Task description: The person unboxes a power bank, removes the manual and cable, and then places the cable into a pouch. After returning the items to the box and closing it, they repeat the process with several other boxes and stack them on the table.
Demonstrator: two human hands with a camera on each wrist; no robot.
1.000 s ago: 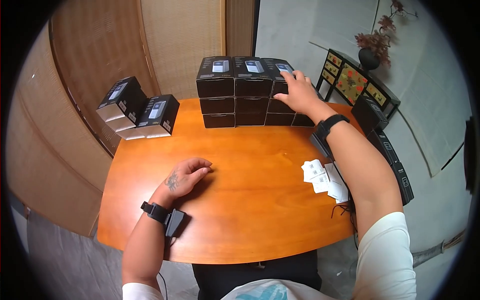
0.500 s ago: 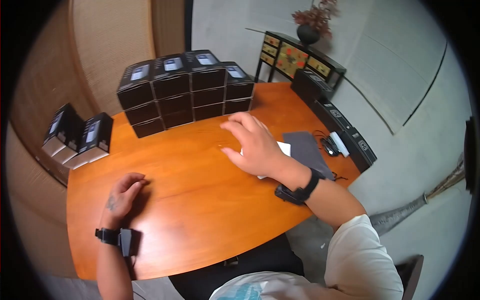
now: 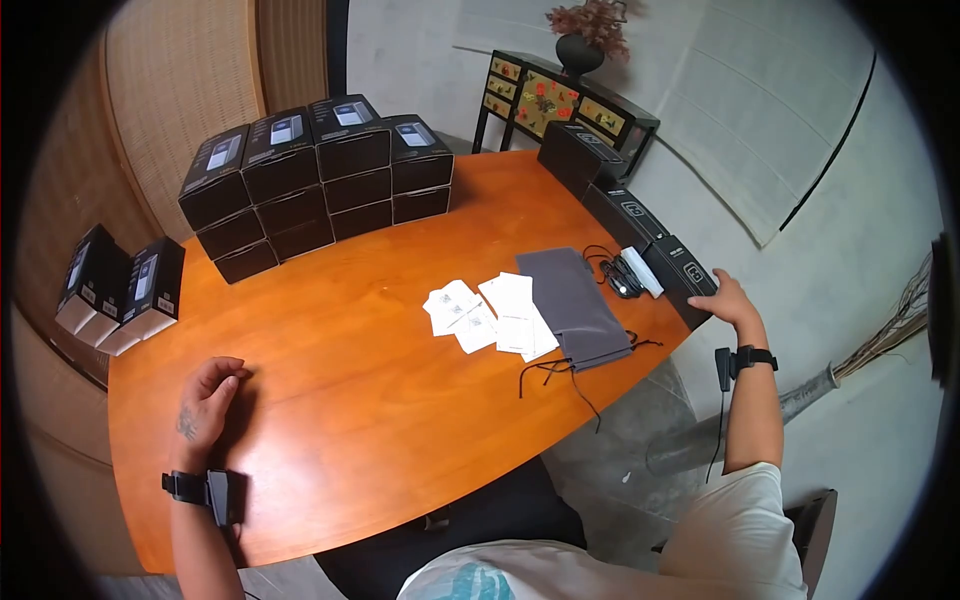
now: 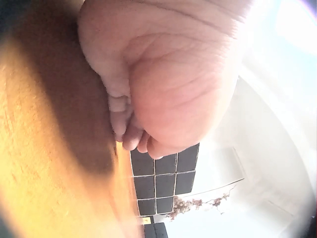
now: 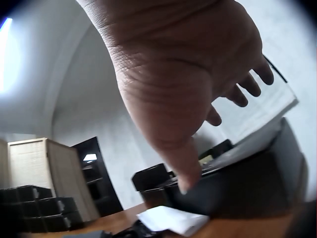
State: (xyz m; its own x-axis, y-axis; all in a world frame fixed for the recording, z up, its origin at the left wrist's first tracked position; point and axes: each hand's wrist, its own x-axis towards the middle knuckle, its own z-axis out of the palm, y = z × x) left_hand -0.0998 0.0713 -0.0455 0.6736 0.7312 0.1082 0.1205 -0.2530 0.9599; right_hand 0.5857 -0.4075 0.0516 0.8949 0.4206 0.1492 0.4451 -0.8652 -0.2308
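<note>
At the table's right edge, my right hand (image 3: pixel 730 302) is spread around the near end of a black box (image 3: pixel 680 270), thumb at its near side. The right wrist view shows the thumb (image 5: pixel 185 171) overlapping that box's upper edge, with the fingers straight and apart above it. A coiled black cable (image 3: pixel 625 280) and a white block (image 3: pixel 641 272) lie beside the box. On the left part of the table rests my left hand (image 3: pixel 207 408), fingers loosely curled and holding nothing; its palm (image 4: pixel 173 94) fills much of the left wrist view.
Stacked black boxes (image 3: pixel 290 230) stand at the back left, with a smaller group of boxes (image 3: pixel 150 285) at the left edge. White cards (image 3: pixel 515 305) and a grey drawstring pouch (image 3: pixel 570 300) lie right of centre. More black boxes (image 3: pixel 578 155) line the right edge.
My right hand has left the top of the box stack and swung right, over the cards, to the nearest right-edge box. The head view has turned right. My left hand stays on the table.
</note>
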